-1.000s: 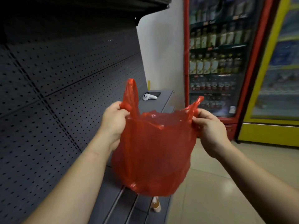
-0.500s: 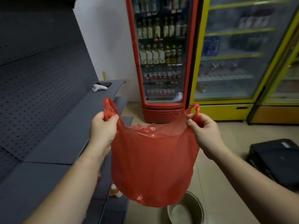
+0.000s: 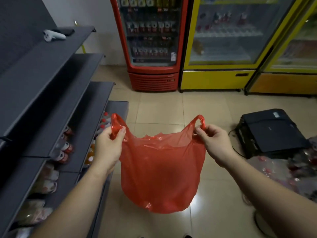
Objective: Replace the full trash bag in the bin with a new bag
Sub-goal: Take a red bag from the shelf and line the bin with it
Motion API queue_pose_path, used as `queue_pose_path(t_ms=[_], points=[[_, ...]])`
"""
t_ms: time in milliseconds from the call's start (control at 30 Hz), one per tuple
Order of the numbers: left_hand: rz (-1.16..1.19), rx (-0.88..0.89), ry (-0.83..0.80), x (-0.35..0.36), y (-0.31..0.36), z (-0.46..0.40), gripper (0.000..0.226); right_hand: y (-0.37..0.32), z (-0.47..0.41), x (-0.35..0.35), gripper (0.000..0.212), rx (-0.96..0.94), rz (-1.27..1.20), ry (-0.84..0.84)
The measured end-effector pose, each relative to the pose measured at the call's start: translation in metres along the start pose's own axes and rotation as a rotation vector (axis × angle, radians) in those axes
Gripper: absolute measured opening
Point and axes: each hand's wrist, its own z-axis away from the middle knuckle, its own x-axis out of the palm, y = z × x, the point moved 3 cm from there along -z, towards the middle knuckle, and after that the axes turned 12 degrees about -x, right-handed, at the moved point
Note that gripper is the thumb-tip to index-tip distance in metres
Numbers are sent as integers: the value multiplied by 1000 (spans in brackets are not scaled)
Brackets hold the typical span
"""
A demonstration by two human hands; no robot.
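While each hand pinches one loop handle, the left hand [image 3: 109, 145] and the right hand [image 3: 213, 140] hold the red bag [image 3: 161, 170] stretched between them, its mouth partly open and its body hanging slack above the tiled floor [image 3: 159, 107]. Both grips are clenched on thin film only, so a handle could slip out or tear if the hands pull further apart. The bin itself I cannot place with certainty; a pale curved rim [image 3: 260, 224] at the near right edge may be it, and if the bag is lowered without looking there, it could miss the opening or fold shut. Static cling could also close the mouth. Counted: one red bag, two handles, two hands. On the left stands a dark shelf unit [image 3: 56, 79] with bottles below and one white controller [image 3: 53, 36] on top. Far off are one red fridge [image 3: 152, 78] and two yellow-framed ones; right lies one black case [image 3: 272, 133].
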Motion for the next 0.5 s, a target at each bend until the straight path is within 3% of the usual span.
queue_pose_path(t_ms=[200,333,500], points=[[123,19,-48,44,-79,-15,32,76,1,-2,15,-1,-55,69],[250,33,-57,69,-134,-23,10,137,6,9,12,-1,-172,124],[339,38,-79,99,-215,-33,15,228,19,34,12,3,-222,144]])
